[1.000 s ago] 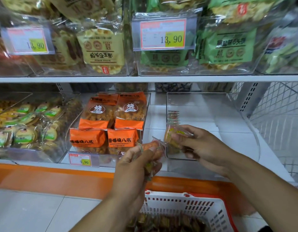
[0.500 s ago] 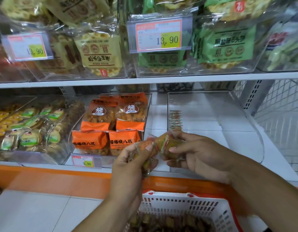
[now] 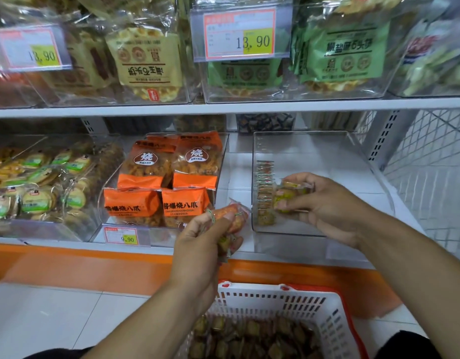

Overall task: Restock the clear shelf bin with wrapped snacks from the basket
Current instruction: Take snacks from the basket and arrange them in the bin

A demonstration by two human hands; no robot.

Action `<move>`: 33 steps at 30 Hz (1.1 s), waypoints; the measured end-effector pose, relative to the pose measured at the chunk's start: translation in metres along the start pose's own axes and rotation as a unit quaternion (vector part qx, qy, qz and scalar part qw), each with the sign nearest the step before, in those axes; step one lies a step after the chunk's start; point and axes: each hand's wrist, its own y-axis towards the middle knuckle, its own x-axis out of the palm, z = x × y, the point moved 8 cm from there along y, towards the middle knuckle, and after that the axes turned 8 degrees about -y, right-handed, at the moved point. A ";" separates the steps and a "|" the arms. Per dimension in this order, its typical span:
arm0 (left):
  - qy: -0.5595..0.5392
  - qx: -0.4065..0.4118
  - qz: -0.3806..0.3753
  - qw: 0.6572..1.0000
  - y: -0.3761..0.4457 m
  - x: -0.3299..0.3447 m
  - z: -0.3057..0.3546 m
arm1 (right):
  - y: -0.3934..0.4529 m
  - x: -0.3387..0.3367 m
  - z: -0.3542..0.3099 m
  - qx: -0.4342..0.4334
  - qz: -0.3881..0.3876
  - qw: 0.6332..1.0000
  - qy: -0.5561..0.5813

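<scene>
Both of your forearms come up from the bottom of the view, bare to the wrist. Your left hand (image 3: 203, 237) is raised in the middle, back toward you, fingers curled with thumb and fingertips pinching what it grips. Your right hand (image 3: 324, 206) reaches further forward and to the right, palm turned leftward, fingers bent and closed around what it holds, the wrist angled down toward the lower right.

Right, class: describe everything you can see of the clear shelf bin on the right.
The clear shelf bin looks like transparent plastic, open-topped with a curved front wall. It stands on the white lower shelf. A row of wrapped snacks lines its left wall; the rest looks bare. The right hand reaches inside, holding a snack.
</scene>
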 end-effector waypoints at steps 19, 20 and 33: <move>0.008 -0.045 -0.018 0.999 0.003 0.011 -0.013 | 0.066 -0.003 0.045 -0.038 0.007 0.869 -0.494; 0.006 -0.048 -0.014 0.999 0.004 0.012 -0.014 | 0.069 -0.001 0.044 -0.051 0.014 0.858 -0.510; -0.013 -0.084 -0.025 0.996 0.001 0.011 -0.016 | 0.068 0.009 0.038 -0.009 0.040 0.783 -0.621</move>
